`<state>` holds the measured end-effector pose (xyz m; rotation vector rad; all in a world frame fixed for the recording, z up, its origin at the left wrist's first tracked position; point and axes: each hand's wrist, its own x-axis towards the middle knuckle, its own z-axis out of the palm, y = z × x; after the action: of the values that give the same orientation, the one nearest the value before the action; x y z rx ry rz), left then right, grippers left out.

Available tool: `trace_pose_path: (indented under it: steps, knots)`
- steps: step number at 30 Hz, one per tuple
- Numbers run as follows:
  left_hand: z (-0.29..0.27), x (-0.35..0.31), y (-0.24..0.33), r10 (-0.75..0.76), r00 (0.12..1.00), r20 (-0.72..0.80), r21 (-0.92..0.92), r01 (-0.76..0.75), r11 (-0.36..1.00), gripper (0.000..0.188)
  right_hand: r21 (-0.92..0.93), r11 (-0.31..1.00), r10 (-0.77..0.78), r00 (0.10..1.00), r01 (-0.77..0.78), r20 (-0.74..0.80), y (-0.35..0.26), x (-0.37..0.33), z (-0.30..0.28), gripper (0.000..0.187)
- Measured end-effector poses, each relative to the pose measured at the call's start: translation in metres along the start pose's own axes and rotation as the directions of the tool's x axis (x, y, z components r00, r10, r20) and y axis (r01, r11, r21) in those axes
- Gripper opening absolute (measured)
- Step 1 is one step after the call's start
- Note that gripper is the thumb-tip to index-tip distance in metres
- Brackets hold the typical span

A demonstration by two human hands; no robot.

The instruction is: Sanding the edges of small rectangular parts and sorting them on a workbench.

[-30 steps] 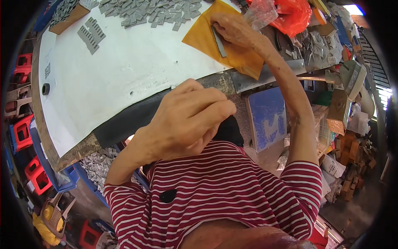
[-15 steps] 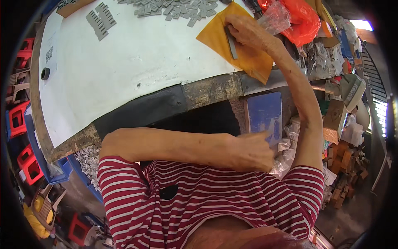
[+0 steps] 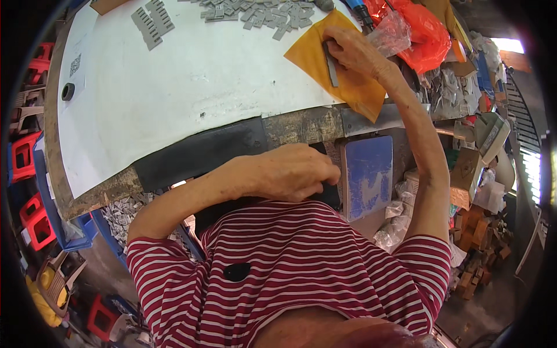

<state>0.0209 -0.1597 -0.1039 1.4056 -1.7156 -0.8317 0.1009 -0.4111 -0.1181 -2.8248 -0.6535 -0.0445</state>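
Note:
My right hand (image 3: 351, 49) is closed on the upper end of a thin grey strip (image 3: 332, 71) at the far right of the table. The strip lies over an orange-yellow sheet (image 3: 313, 49), whose near corner hangs past the table's front edge. My left hand (image 3: 301, 171) is away from the tabletop, just in front of my striped shirt, its fingers curled in. Whatever it may hold is hidden. Left of the sheet spreads a pile of small flat grey pieces (image 3: 255, 11). Toothed grey pieces (image 3: 152, 24) sit side by side farther left.
A white-covered table (image 3: 174, 87) has a black pad (image 3: 203, 148) along its front edge. A dark ring (image 3: 68, 91) sits at its left side. Red plastic bags (image 3: 426, 46) crowd the right corner. A blue worn board (image 3: 369, 174) stands below the edge.
My left hand has swung left and up toward the table's front edge, away from the blue board. My right hand keeps its grip on the grey strip over the sheet. The view has shifted slightly.

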Motion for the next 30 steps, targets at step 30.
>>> trace_pose_path:
  steps: [30]
  knots:
    - [-0.059,-0.010,-0.065,-0.336,0.614,-0.714,-0.427,-0.003,0.904,0.026,0.922,-0.299,0.322,0.883,-0.248,0.342,-0.096,-0.017,0.003,0.014]
